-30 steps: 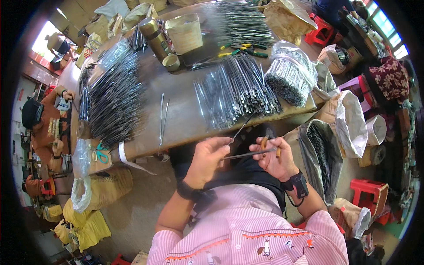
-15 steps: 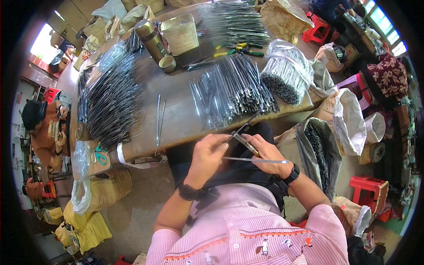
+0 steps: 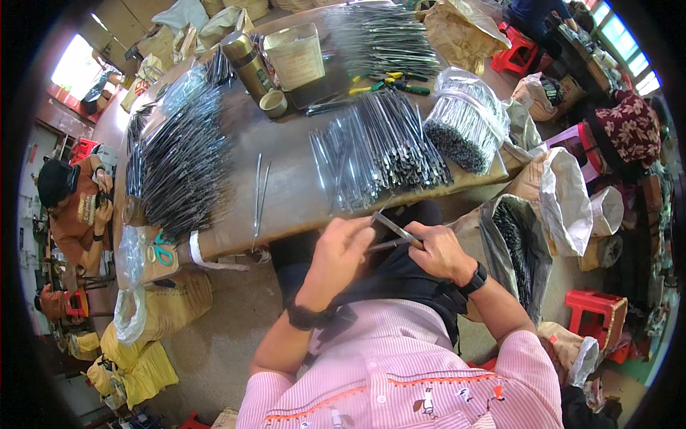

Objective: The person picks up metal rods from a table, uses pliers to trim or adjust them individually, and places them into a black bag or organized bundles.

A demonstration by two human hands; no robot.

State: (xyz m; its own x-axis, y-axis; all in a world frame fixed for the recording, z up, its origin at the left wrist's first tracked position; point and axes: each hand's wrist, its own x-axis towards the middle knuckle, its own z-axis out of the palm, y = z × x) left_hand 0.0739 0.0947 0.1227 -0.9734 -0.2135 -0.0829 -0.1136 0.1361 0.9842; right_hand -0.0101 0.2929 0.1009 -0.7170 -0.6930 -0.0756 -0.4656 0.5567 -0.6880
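My right hand (image 3: 441,252) grips a flat, grey metal tool (image 3: 391,226), which slants up and left from my thumb; its exact kind is unclear. Close by on the left, my left hand (image 3: 336,256) is bent and closed, its fingertips near the tool's far end. What those fingers hold is hidden. A narrow strip (image 3: 386,245) shows between the two hands, below the tool. Beyond the hands, a fan of narrow metal strips (image 3: 400,136) lies near the table's edge. Two loose strips (image 3: 261,189) lie further left on the table (image 3: 286,157).
A large dark heap of strips (image 3: 182,157) covers the table's left. A wrapped bundle (image 3: 468,121) sits at the right edge, near pliers (image 3: 400,82). Behind stand a thermos (image 3: 246,64), a cup (image 3: 273,104) and a bin (image 3: 294,57). A co-worker (image 3: 75,207) is at far left.
The tool now lies flatter, and my right hand has shifted slightly right. The strip that crossed over my right hand no longer lies across it. The dark strip above the tool shows less.
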